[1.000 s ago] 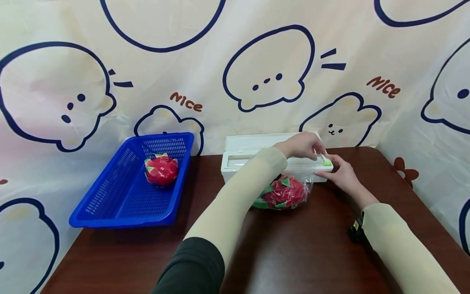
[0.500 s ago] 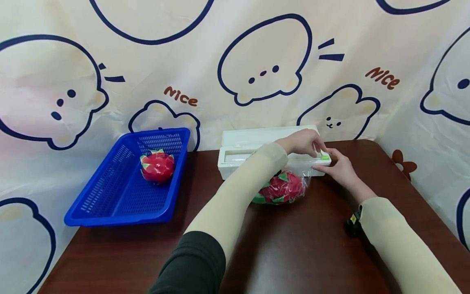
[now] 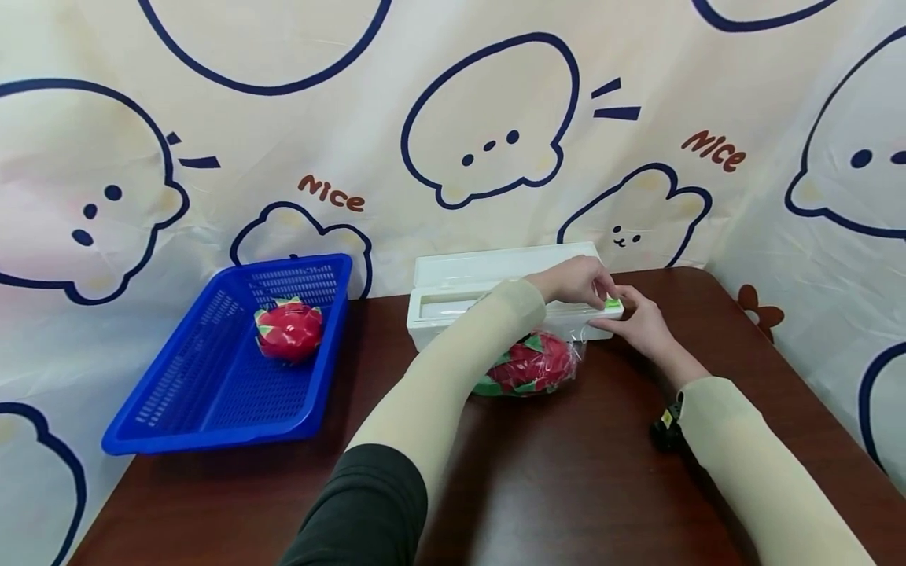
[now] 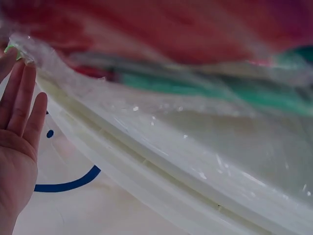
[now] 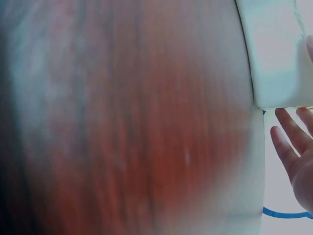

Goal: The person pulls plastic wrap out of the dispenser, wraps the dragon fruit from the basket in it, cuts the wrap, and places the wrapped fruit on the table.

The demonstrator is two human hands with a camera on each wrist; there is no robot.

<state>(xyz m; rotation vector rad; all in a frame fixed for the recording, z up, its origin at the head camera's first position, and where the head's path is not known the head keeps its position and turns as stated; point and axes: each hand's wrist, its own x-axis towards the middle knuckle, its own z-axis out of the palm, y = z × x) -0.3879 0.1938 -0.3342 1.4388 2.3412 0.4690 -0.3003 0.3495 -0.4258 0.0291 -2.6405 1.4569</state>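
A long white plastic wrap dispenser (image 3: 463, 310) lies on the table with its lid (image 3: 495, 263) raised at the back. My left hand (image 3: 576, 281) reaches across to its right end and pinches at the small green slider (image 3: 613, 303). In the left wrist view, clear film runs along the dispenser up to the fingertips. My right hand (image 3: 644, 324) grips the dispenser's right end, thumb at the front and fingers behind. Against the front lies a red dragon fruit (image 3: 538, 365) with green scales, covered in clear film; the left forearm hides part of it.
A blue perforated basket (image 3: 212, 431) stands at the left, holding another red dragon fruit (image 3: 289, 330). Behind the dark brown table (image 3: 566, 472) hangs a cream cloth (image 3: 488, 94) with cartoon drawings.
The whole scene shifts slightly to the left as the head view turns. Both hands stay at the dispenser's right end with little visible movement.
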